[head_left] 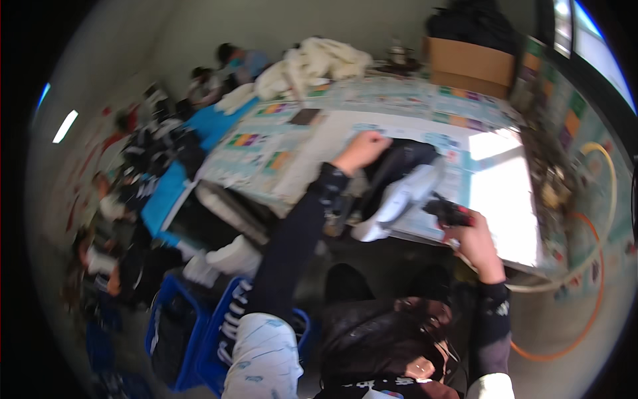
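A dark and white cloth piece [405,183], perhaps a garment, lies over the table's near edge, its white part toward my right. At its upper left is my left hand [363,151], fingers closed on the dark cloth's edge. To the right of the cloth, my right hand [473,241] is wrapped round a black and red gun-shaped hand tool [449,213]. Its dark front end points left toward the white part, a little apart from it. Motion blur hides the tool's fine details.
The table [299,156] has a printed covering. A cream cloth heap [316,66] and a cardboard box [470,65] sit at its far side. Blue crates [174,332] stand left of me. An orange hose [588,319] loops at right. Several people work at left.
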`<state>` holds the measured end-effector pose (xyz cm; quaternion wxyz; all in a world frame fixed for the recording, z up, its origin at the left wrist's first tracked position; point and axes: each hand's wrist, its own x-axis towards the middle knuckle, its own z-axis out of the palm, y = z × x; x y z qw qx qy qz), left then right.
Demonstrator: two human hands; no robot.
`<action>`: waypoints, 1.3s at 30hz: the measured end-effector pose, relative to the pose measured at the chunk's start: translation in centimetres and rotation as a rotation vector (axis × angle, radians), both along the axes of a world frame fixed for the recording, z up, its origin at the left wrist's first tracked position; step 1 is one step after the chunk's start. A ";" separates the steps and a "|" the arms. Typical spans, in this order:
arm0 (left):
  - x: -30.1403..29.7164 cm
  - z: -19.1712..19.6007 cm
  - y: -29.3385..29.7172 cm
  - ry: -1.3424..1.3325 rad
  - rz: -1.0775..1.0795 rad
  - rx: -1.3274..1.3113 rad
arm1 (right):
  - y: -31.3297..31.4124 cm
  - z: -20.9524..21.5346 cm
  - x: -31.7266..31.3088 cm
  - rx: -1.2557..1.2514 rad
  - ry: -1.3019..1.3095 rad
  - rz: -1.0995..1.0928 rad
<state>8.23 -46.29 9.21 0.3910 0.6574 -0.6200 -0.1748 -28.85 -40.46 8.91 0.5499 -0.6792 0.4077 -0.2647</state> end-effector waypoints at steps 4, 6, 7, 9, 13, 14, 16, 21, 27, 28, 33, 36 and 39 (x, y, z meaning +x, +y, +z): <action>-4.0 -1.6 -3.7 0.034 -0.014 -0.150 | -1.1 -1.2 -3.4 -0.075 -0.165 -0.123; -3.6 -2.5 -3.4 0.001 0.055 -0.171 | -0.4 0.1 -3.2 -0.014 -0.159 -0.174; -2.8 -2.3 -2.3 -0.015 0.087 -0.172 | -0.3 -0.1 -2.7 -0.031 -0.189 -0.170; -2.9 -1.7 -1.7 0.005 0.106 -0.148 | -2.4 -2.6 -3.7 -0.077 -0.289 -0.123; -1.3 -2.1 -1.4 0.018 0.124 -0.123 | -3.0 -3.0 -4.3 -0.067 -0.143 -0.208; -1.5 -2.3 -2.0 0.023 0.114 -0.125 | -4.2 -3.9 -5.2 -0.087 -0.091 -0.247; -1.3 -2.7 -2.6 0.065 0.088 -0.141 | -5.7 -5.0 -6.5 -0.110 -0.041 -0.287; 1.1 -4.4 -1.2 0.102 0.083 -0.164 | -6.7 -4.6 -6.6 -0.239 0.201 -0.435; 0.3 -3.4 -0.5 0.102 0.025 -0.108 | -12.8 -10.9 -11.1 -0.496 0.367 -0.486; 0.2 -3.2 -0.5 0.104 0.025 -0.095 | -13.4 -11.5 -11.4 -0.600 0.445 -0.498; 1.6 -3.7 0.2 0.086 0.072 -0.017 | -15.8 -16.0 -11.6 -0.752 0.423 -0.474; 1.9 -4.0 0.5 0.087 0.141 0.026 | -16.2 -16.7 -11.6 -0.780 0.494 -0.521; 2.6 -4.4 2.0 0.180 0.153 -0.069 | -15.6 -16.1 -10.6 -0.776 0.546 -0.524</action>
